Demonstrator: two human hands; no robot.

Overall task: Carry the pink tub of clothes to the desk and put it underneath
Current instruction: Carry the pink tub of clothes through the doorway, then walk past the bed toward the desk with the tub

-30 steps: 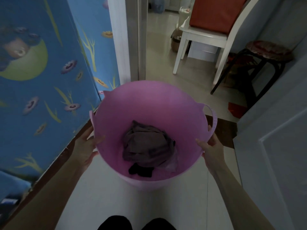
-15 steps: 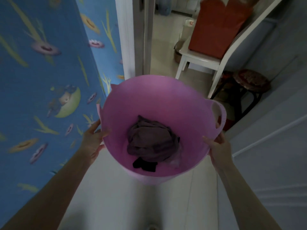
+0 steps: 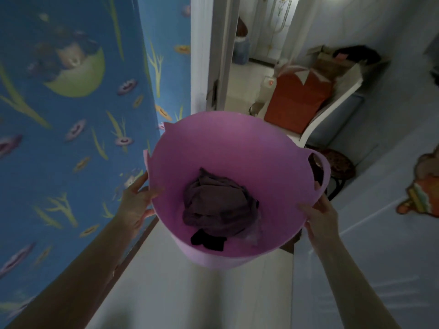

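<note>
1. The pink tub [image 3: 228, 148] is being held in the air above the pale floor [image 3: 190, 293], in front of the person and short of an open doorway [image 3: 237, 74].
2. The left hand [image 3: 136, 205] is gripping the tub's left rim, thumb lying over the edge and the fingers [image 3: 148, 213] curling against the outer wall.
3. The right hand [image 3: 319, 216] is clasping the right rim just below the tub's loop handle [image 3: 324, 172], thumb resting on the inner edge.
4. A bundle of dark clothes [image 3: 218, 207] is lying at the bottom of the tub.
5. Blue patterned wallpaper [image 3: 71, 115] is running along the tub's left side.
6. Beyond the tub, a white chair [image 3: 332, 108] is carrying an orange-red bag [image 3: 297, 100], and a dark round stool [image 3: 339, 165] is standing just past the tub's right handle.
</note>
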